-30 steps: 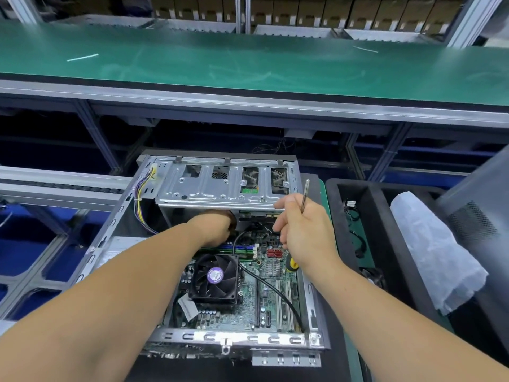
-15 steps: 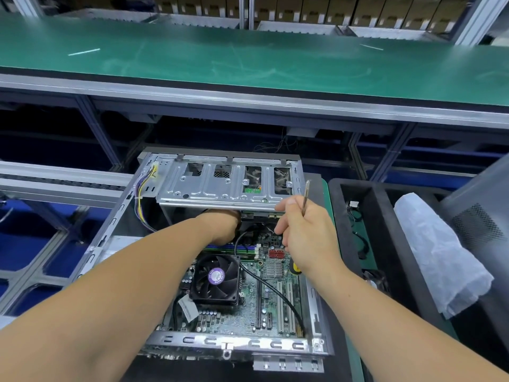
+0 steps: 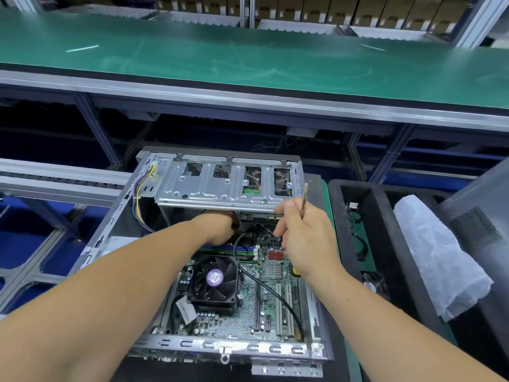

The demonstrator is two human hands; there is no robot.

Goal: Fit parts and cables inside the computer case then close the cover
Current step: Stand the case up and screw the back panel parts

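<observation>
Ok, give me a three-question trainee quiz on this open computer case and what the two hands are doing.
1. True or false: the cover is already on the computer case.
2. Which hand holds the screwdriver? A) left B) right C) neither
3. Fill in: the left hand reaches under the metal ____ at the far end of the case.

Key
1. False: the case is open, with the motherboard and the CPU fan in plain view.
2. B: the right hand grips it, shaft pointing up.
3. Drive cage; the fingers are hidden beneath it.
</observation>
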